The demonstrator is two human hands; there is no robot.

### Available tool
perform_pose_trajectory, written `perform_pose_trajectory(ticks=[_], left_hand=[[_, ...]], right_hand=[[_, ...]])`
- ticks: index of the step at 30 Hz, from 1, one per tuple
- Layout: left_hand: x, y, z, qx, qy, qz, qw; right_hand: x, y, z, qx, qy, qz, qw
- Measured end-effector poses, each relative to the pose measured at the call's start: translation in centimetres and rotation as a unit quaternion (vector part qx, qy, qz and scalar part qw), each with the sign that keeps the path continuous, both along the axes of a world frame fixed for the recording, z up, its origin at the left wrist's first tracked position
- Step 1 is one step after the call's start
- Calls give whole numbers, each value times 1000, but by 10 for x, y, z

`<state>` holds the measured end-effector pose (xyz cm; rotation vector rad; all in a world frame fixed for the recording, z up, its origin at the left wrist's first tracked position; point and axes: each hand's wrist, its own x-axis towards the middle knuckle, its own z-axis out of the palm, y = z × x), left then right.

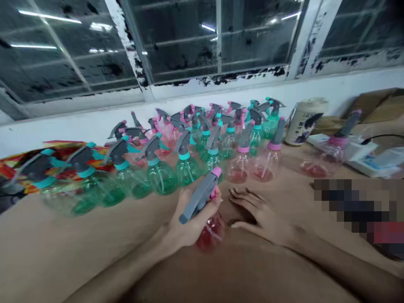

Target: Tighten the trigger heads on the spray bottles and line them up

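My left hand (192, 214) is wrapped round the neck of a pink spray bottle (211, 235) with a grey trigger head and a pink nozzle. A thin tube shows inside its clear body. To the right of it, my right hand (259, 214) lies on the brown table (151, 261) with fingers stretched out, holding nothing. Just beyond the hands stand a green spray bottle (161, 179) with a turquoise collar and a pink spray bottle (239, 168), part of a row of similar ones. My left hand hides the held bottle's collar.
Several more spray bottles (230, 141) crowd behind the front row, near the white wall (104, 122). A single pink spray bottle (331, 155) stands apart at the right. Nearby are a large printed cup (304, 122), a white power strip (356, 158) and cardboard (378, 105). Red packaging (59, 147) lies at the left.
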<state>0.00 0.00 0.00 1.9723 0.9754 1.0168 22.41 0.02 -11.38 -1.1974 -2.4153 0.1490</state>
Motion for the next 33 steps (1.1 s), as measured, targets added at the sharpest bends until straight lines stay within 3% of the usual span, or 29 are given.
perform_pose_trajectory(ticks=[5, 11, 23, 33], left_hand=[[2, 1, 0, 35, 10, -5, 999], [5, 0, -4, 93, 10, 48, 994], [8, -1, -4, 75, 21, 72, 994], [7, -1, -5, 67, 7, 45, 997]], right_hand=[[0, 1, -1, 0, 20, -3, 1000], [6, 3, -5, -7, 45, 9, 999], [10, 4, -6, -31, 50, 18, 998], [9, 3, -5, -34, 56, 17, 998]])
